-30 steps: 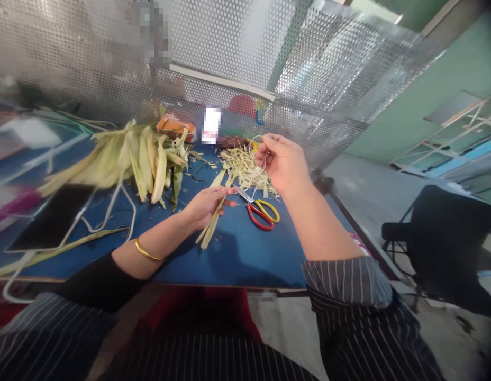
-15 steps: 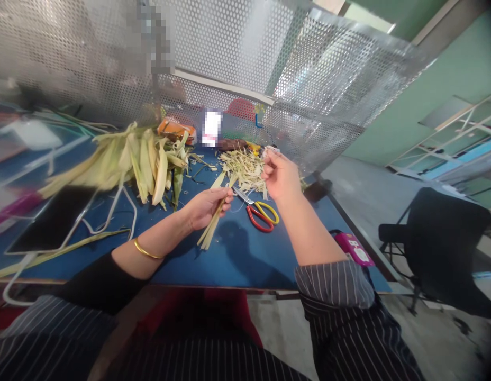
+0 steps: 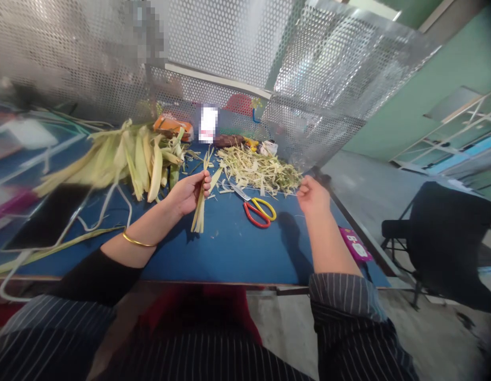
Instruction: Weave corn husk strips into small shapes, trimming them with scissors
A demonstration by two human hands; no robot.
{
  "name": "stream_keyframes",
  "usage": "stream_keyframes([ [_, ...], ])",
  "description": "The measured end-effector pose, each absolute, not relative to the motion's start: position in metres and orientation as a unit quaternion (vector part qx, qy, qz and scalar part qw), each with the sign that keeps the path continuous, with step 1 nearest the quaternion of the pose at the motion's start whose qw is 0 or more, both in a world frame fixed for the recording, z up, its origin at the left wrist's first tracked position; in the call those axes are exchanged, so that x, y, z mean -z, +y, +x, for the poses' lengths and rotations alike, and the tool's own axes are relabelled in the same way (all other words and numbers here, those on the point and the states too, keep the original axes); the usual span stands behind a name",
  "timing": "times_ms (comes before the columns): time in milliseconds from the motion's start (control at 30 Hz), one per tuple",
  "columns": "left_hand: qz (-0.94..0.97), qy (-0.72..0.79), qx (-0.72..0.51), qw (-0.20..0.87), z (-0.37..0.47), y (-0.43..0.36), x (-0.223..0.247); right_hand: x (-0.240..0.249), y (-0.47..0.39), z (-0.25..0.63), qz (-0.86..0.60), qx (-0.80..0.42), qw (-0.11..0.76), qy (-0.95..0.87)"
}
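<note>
My left hand (image 3: pixel 192 191) is closed around a small bundle of corn husk strips (image 3: pixel 198 214), held upright above the blue table, with the ends sticking out above and below the fist. Off to the right, my right hand (image 3: pixel 314 194) pinches with its fingertips beside a pile of shredded husk (image 3: pixel 257 169). A fine pale thread seems to stretch from the bundle toward those fingertips, though it is barely visible. Between the hands lie scissors (image 3: pixel 259 210) with one red and one yellow handle, blades pointing away to the left.
Whole dried corn husks (image 3: pixel 138 159) are heaped on the left, near a dark tablet-like panel (image 3: pixel 47 217) on a white wire stand. An orange packet (image 3: pixel 172 128) and a lit phone (image 3: pixel 208 124) stand behind. A perforated metal screen (image 3: pixel 229 47) closes the back; a purple packet (image 3: pixel 355 244) lies right.
My right hand has moved right and down, away from the bundle, still pinched. My left hand has shifted slightly left and up, with the husk strips now more upright.
</note>
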State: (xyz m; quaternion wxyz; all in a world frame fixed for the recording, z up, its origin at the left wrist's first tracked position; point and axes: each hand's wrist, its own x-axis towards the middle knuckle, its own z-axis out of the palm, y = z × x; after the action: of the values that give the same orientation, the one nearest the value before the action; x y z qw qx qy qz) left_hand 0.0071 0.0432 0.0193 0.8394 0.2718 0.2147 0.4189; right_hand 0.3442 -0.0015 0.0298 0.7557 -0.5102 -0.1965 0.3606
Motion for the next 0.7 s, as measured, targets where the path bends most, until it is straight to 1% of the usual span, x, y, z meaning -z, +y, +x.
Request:
stream_keyframes([
  [300, 0.241, 0.228, -0.452, 0.828, 0.003, 0.054, -0.018, 0.012, 0.003, 0.377, -0.574, -0.328, 0.736, -0.147],
  [533, 0.232, 0.217, -0.471, 0.823, -0.008, 0.061, -0.025, 0.019, 0.006, 0.397, -0.616, -0.290, 0.720, -0.136],
  [700, 0.213, 0.239, -0.508, 0.799, -0.013, 0.064, -0.028, 0.021, 0.008, 0.402, -0.664, -0.223, 0.696, -0.157],
])
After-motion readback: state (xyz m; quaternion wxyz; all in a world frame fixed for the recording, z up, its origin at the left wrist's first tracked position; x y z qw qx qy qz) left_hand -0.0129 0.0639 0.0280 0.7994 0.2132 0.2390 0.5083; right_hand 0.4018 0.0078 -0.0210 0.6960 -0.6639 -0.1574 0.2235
